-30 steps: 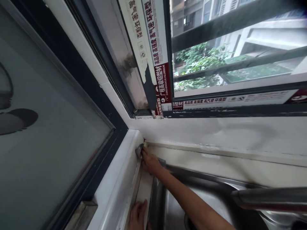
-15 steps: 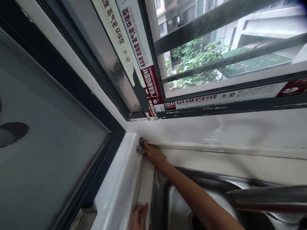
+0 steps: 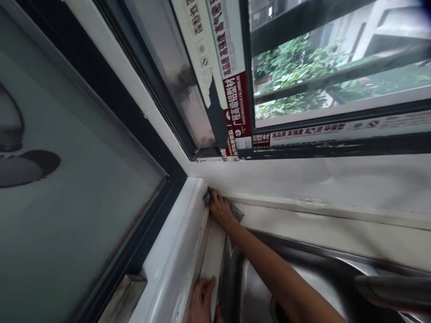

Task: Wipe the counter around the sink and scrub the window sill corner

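Observation:
My right hand reaches into the corner where the white ledges meet and presses a grey cloth there. One end of the cloth shows past my fingertips and another flap sticks out under my palm. At the bottom of the view my left hand rests on the narrow cream counter strip beside the sink, holding nothing that shows. Its fingers are bent and a little apart, and the rest of it is cut off by the frame.
A steel sink lies below my right forearm, with a blurred metal faucet over its right side. A dark-framed window stands behind the corner. On the left is a dark-framed frosted glass panel, with a small block-like object near its base.
The view has shifted, so the scene sits further right. My right hand's fingers are more bunched on the cloth in the corner, and more of its flap shows. My left hand stays beside the sink.

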`<act>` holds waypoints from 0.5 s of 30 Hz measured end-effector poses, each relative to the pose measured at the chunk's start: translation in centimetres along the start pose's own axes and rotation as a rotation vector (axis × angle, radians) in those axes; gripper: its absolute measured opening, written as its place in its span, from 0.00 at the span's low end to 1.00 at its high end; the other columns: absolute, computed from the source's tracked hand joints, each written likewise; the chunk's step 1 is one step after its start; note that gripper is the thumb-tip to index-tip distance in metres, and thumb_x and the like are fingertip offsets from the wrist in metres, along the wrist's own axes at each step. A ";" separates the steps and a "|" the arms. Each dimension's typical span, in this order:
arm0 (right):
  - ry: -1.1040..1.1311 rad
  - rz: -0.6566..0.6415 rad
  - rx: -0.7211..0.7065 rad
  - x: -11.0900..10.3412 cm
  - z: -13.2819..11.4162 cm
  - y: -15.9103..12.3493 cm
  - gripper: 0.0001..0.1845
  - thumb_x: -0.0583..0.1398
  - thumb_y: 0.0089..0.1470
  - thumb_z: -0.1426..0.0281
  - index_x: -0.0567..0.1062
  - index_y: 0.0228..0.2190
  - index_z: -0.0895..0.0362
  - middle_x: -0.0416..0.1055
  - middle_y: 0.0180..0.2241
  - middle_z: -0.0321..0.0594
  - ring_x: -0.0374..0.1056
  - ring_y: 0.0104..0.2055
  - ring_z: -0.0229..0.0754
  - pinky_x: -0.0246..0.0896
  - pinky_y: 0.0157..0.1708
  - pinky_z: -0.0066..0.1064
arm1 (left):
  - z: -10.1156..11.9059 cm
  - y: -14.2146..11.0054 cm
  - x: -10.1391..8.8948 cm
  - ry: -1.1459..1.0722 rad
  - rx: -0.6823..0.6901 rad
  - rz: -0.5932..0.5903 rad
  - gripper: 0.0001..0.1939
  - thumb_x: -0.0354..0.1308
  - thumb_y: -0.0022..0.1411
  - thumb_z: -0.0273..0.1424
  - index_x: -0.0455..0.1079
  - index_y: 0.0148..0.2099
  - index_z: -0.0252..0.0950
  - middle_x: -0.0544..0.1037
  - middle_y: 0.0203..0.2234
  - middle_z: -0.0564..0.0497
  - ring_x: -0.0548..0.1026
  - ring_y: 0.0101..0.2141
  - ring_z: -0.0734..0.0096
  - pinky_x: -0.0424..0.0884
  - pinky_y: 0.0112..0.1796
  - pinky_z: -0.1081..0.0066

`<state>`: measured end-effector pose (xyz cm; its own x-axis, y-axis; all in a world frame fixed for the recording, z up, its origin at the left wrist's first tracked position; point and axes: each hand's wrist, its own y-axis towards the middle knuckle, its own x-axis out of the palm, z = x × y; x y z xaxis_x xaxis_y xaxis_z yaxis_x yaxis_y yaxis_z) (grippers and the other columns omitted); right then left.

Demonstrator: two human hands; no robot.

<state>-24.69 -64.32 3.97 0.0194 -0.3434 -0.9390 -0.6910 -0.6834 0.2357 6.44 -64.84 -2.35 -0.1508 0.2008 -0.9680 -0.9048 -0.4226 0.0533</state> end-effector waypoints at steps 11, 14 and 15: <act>0.151 -0.066 0.077 -1.1 0.2 0.8 0.20 0.47 0.58 0.77 0.68 0.50 0.63 0.61 0.57 0.58 0.71 0.41 0.44 0.71 0.40 0.37 | 0.8 -0.1 -1.6 -0.083 -0.022 -0.159 0.33 0.49 0.60 0.26 0.57 0.68 0.39 0.71 0.60 0.37 0.70 0.62 0.56 0.71 0.62 0.51; 0.200 -0.067 0.079 -0.9 -0.3 -0.2 0.21 0.49 0.57 0.75 0.65 0.52 0.62 0.59 0.59 0.57 0.70 0.44 0.45 0.71 0.40 0.36 | 1.1 0.1 -2.0 -0.089 -0.024 -0.172 0.33 0.50 0.59 0.26 0.58 0.68 0.39 0.71 0.60 0.37 0.70 0.61 0.56 0.71 0.62 0.52; 0.216 -0.069 0.066 -0.8 -0.5 -0.8 0.23 0.50 0.57 0.74 0.65 0.54 0.62 0.59 0.59 0.57 0.70 0.45 0.45 0.71 0.41 0.36 | 1.2 0.2 -2.2 -0.091 -0.023 -0.178 0.33 0.51 0.59 0.26 0.58 0.67 0.39 0.71 0.60 0.37 0.70 0.61 0.56 0.71 0.62 0.52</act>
<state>-23.76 -63.80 4.61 0.2171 -0.4320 -0.8753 -0.7285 -0.6686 0.1493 6.11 -64.26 0.04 -0.0259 0.3528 -0.9353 -0.9110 -0.3935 -0.1232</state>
